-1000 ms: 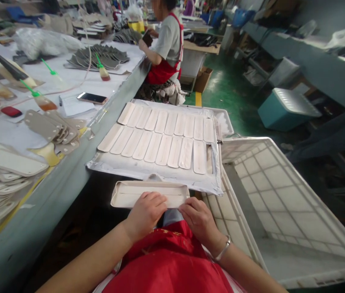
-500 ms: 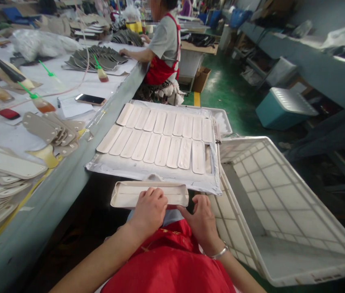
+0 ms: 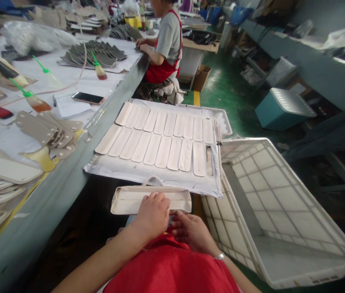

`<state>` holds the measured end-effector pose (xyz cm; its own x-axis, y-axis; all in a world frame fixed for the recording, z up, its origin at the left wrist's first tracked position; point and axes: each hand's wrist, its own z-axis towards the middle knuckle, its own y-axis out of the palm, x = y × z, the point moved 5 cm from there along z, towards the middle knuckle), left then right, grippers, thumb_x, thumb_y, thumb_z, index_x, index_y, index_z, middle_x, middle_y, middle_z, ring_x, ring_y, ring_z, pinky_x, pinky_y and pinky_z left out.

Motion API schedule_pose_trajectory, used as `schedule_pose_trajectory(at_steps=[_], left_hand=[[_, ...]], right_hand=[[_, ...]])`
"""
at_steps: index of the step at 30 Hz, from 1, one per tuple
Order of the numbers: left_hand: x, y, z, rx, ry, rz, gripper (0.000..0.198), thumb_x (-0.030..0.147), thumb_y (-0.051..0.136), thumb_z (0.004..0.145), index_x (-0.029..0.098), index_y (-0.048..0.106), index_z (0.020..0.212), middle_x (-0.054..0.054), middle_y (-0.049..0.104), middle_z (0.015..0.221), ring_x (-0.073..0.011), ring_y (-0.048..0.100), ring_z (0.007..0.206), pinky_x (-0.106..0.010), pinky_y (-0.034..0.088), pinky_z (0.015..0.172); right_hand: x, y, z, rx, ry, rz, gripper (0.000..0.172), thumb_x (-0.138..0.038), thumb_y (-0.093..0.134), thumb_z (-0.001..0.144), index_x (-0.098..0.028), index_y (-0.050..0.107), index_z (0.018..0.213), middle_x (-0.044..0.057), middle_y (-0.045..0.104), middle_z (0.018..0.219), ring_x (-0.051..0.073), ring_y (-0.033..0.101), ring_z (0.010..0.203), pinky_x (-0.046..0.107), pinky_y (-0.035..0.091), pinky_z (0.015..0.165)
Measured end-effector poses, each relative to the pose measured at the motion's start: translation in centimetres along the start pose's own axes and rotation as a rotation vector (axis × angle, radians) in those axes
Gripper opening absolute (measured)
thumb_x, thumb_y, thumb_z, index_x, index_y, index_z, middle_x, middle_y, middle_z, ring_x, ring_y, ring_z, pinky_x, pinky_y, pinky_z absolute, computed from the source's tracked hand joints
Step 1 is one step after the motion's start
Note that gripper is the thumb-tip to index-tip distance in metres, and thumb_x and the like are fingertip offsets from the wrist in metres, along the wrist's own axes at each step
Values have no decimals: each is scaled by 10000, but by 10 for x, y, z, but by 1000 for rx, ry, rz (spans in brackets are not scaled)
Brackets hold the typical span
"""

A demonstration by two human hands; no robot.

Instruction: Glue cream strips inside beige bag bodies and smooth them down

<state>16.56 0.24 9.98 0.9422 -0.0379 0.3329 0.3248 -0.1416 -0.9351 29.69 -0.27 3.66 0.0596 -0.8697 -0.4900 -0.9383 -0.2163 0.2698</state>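
A cream flat folded piece [image 3: 129,200] lies across my lap, long side left to right. My left hand [image 3: 152,215] presses on its near edge with curled fingers. My right hand [image 3: 192,232] sits just below the piece's right end, fingers bent toward its edge and touching my left hand. A bracelet shows at my right wrist. Beyond the piece a board [image 3: 148,173] carries two rows of cream strips [image 3: 157,140] laid side by side.
A white plastic crate [image 3: 282,211] lies tilted at my right. The long grey worktable [image 3: 53,179] at my left holds stacked cream pieces [image 3: 1,175], glue brushes, a phone [image 3: 87,98]. A person in a red apron [image 3: 164,44] works farther along. A teal bin [image 3: 283,110] stands on the green floor.
My right hand has slid down and left, closer to my left hand, under the piece's near edge. The piece has barely shifted. The other person's arm has moved on the table.
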Motion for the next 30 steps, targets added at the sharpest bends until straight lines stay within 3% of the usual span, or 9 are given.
schedule_pose_trajectory(at_steps=[7,11,14,19,30], left_hand=[[-12,-1,1,3,-13,-123,37,183,499,790,189,533,803,-48,530,883,-219,501,856,-372,425,734],[-31,-13,-10,84,-22,-281,217,169,563,754,187,499,960,-55,494,998,-202,485,934,-346,432,803],[-40,-15,-16,8,6,-178,14,205,531,797,193,537,799,-37,525,904,-215,484,890,-368,417,767],[-43,-15,-14,-9,-17,-93,163,201,441,847,185,554,731,-40,545,885,-212,481,865,-369,395,729],[-52,-13,-15,3,-43,-103,85,200,483,811,185,538,748,-48,542,876,-214,478,851,-370,401,731]], right_hand=[[0,11,5,-22,45,117,291,-393,613,764,-123,598,872,23,641,662,100,588,479,206,449,450],[0,14,4,64,69,126,249,-361,586,795,-112,600,811,38,647,655,103,590,472,209,458,442],[1,18,5,119,72,123,242,-346,574,807,-107,597,784,53,655,660,107,588,464,217,468,438],[7,24,13,136,82,137,250,-354,598,786,-106,598,763,53,652,648,119,590,459,244,490,450],[13,50,22,26,94,115,332,-416,678,684,-119,629,826,42,655,671,116,599,488,235,481,493]])
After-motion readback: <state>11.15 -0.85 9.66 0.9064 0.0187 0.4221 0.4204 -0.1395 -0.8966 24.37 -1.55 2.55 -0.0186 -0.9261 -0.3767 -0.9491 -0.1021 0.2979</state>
